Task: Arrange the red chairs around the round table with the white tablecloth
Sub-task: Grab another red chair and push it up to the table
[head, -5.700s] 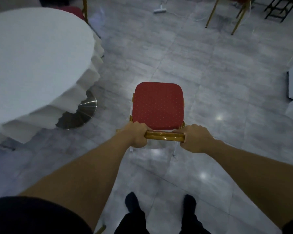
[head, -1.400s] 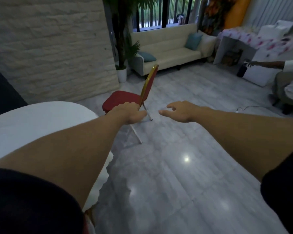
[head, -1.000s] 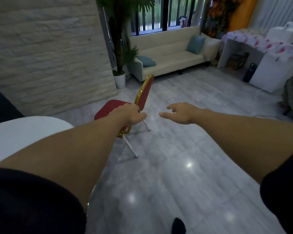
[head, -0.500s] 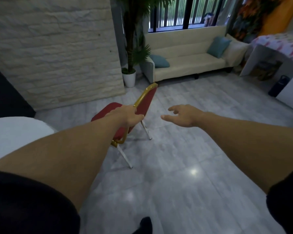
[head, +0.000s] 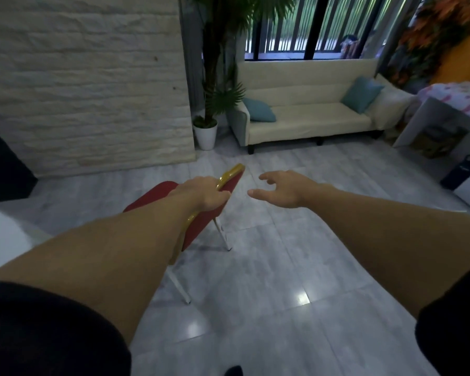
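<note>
since half a second ago the red chair (head: pixel 201 226) came closer and the left hand (head: pixel 205 195) now grips its gold top edge. the white table (head: pixel 3 234) edge is at far left, apart from the chair. the right hand (head: pixel 285 189) is spread wide, empty, above open grey floor (head: pixel 296 267).

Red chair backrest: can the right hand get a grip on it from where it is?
Probably yes. The right hand hovers open beside the gold top rail of the red chair, nothing between them. The left hand already grips the rail lower down, leaving its upper end free.
</note>
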